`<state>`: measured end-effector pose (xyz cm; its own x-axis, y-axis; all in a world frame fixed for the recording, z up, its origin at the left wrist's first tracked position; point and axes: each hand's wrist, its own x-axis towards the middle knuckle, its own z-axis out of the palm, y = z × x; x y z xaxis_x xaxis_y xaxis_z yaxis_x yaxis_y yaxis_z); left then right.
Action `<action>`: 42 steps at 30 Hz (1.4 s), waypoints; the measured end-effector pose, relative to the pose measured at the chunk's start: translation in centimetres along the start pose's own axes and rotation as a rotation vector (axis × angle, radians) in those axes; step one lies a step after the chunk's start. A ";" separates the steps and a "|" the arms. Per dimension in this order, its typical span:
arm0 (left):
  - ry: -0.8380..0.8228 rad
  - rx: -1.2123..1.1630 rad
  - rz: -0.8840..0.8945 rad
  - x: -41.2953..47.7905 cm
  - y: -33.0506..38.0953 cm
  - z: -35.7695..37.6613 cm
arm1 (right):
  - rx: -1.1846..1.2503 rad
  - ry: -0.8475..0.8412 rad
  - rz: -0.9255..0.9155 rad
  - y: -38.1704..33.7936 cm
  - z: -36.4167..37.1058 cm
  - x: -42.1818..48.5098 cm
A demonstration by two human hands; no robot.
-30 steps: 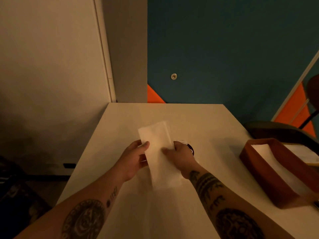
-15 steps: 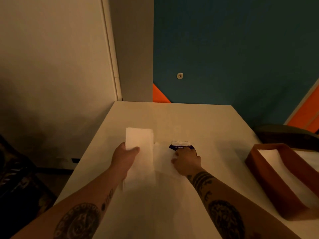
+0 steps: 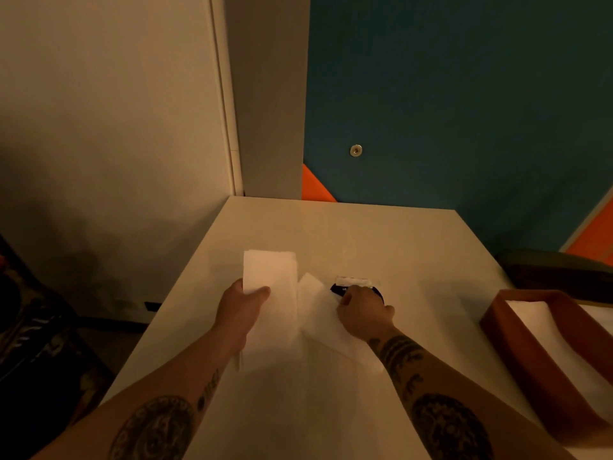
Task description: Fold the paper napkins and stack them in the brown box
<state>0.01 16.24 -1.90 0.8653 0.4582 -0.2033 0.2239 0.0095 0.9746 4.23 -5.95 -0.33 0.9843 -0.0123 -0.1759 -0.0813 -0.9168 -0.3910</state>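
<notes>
My left hand (image 3: 239, 310) grips a folded white napkin (image 3: 270, 280), a long narrow strip held over the white table (image 3: 381, 240), thumb on top. Just to its right lies a second white napkin (image 3: 320, 313), flat and slightly askew. My right hand (image 3: 363, 312) rests on that napkin's far right edge, fingers curled; whether it pinches the paper I cannot tell. The brown box (image 3: 517, 343) stands at the table's right side, with white folded napkins inside it.
A small dark packet with a white strip (image 3: 353, 284) lies just beyond my right hand. A dark chair (image 3: 557, 267) stands behind the box. White wall on the left, blue and orange wall behind the table. The table's left edge drops to a dark floor.
My left hand carried the folded napkin to the left, away from my right hand. My right hand moved onto the second napkin lying on the table. The view shifted left.
</notes>
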 end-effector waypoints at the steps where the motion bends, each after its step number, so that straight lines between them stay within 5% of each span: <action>1: 0.004 -0.023 -0.012 0.1 0.1 -0.1 | 0.082 0.036 0.007 0.1 -0.3 -0.2; 10: -0.069 -0.235 -0.188 0.5 1.1 1.4 | 0.996 0.174 0.091 0.0 -4.8 -2.5; 19: -0.373 -0.448 -0.401 -1.6 2.4 5.3 | 0.661 0.165 -0.019 -3.5 -1.2 -5.9; 23: -0.234 -0.289 -0.198 -2.7 2.2 6.2 | 0.616 0.156 -0.077 -3.2 -0.3 -6.7; 26: -0.229 -0.425 -0.210 -2.7 2.4 6.5 | 0.611 0.248 -0.044 -1.6 0.0 -6.6; 33: -0.383 -0.697 -0.237 -2.4 3.8 7.0 | 1.148 -0.072 0.041 1.9 -1.3 -6.5; 36: -0.370 -0.703 -0.191 -1.7 3.8 6.4 | 1.337 0.082 0.074 2.7 -1.9 -6.5; 42: -0.384 -0.334 0.027 0.1 3.0 4.3 | 1.414 0.270 0.053 4.5 -3.7 -6.0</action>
<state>2.67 12.47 0.56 0.9853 0.1031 -0.1362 0.0977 0.3141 0.9444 -1.48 -11.48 2.33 0.9613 -0.2536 -0.1079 -0.0448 0.2426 -0.9691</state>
